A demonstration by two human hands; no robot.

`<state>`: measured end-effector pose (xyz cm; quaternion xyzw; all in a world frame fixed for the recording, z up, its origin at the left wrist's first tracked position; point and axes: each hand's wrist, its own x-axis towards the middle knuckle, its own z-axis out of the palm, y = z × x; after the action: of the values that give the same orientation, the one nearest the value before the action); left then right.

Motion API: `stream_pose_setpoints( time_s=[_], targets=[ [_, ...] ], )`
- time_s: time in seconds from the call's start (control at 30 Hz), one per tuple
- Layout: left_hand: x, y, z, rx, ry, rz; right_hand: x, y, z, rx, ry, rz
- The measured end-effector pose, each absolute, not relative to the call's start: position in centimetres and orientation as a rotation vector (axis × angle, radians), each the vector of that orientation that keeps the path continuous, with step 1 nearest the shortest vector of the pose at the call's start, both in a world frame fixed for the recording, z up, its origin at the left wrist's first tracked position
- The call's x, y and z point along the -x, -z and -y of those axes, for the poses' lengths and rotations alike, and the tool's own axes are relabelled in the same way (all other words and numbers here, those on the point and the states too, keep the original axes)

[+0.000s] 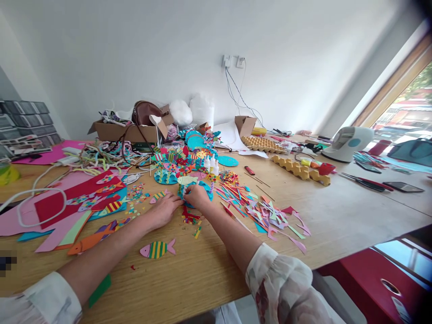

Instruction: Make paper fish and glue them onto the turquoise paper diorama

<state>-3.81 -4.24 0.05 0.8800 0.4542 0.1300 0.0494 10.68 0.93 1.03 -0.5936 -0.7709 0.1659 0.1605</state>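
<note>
A round blue paper craft piece (pixel 206 189) lies on the table, partly hidden under my right hand (pixel 196 196). The fingers of that hand point down and are pressed together over it; what they pinch is hidden. My left hand (pixel 166 209) rests on the tabletop at the piece's left edge, fingers stretched out. A pale green paper fish (pixel 187 180) lies just beyond. Small red paper strips (pixel 191 217) are scattered below my right hand. Nearer me lies a pink paper fish (pixel 158 249) with green and yellow stripes.
White glue bottles (pixel 212 165) stand behind the blue piece. Coloured paper scraps (pixel 270 213) spread to the right, near a red utility knife (pixel 249 170). Yellow egg cartons (pixel 300 171) and a white fan (pixel 347 143) sit farther right. Coloured paper sheets (pixel 64 202) lie left; a cardboard box (pixel 121 133) stands behind.
</note>
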Motion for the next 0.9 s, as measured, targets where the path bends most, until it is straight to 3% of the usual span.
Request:
stream_pose_setpoints(
  time_s=[0.4, 0.6, 0.9],
  targets=[
    [5.2, 0.7, 4.2, -2.705, -0.465, -1.267, -10.6, -1.1, -0.7, 1.71, -0.422, 2.227],
    [5.5, -0.2, 4.5, -2.02, -0.879, -1.339, -10.6, -1.1, -0.6, 1.717, -0.438, 2.21],
    [5.3, -0.8, 5.8, -1.57, -1.101, -1.316, -11.3, -1.8, 0.4, 1.737, -0.479, 2.128]
  ],
)
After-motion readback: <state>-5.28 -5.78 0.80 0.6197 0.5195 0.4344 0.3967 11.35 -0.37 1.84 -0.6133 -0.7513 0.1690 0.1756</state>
